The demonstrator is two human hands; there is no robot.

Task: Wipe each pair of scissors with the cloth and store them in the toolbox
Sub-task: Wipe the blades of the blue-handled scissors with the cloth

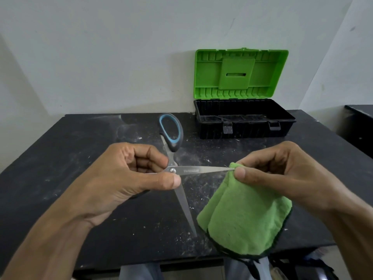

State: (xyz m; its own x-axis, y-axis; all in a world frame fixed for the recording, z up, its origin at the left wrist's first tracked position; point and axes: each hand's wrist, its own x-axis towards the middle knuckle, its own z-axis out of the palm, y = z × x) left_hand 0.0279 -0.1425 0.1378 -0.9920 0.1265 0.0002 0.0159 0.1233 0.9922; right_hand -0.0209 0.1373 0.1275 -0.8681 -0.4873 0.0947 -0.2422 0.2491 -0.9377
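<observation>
The person's left hand [125,174] holds a pair of steel scissors with black handles lined in blue [199,170] above the table. Its thumb and curled fingers pinch the scissors at the pivot screw. The scissors are spread wide. From the pivot, one blade points to 3 o'clock and the other slants down to 5 o'clock. One handle loop stands up at 12 o'clock, and the other is mostly hidden under the left palm.

The right hand [282,174], at 3 o'clock from the pivot, holds a fluffy green cloth with dark edging [242,215]. Its thumb and fingers pinch a fold of the cloth around the tip of the sideways blade. The rest of the cloth hangs down toward 6 o'clock, past the near edge of the table.

A plastic toolbox with a black base and green lid [242,132] sits at 1 o'clock from the hands, at the far edge of the dusty black table [70,158]. Its lid stands open and upright against the white wall [101,57]. The base's two front latches hang down.
</observation>
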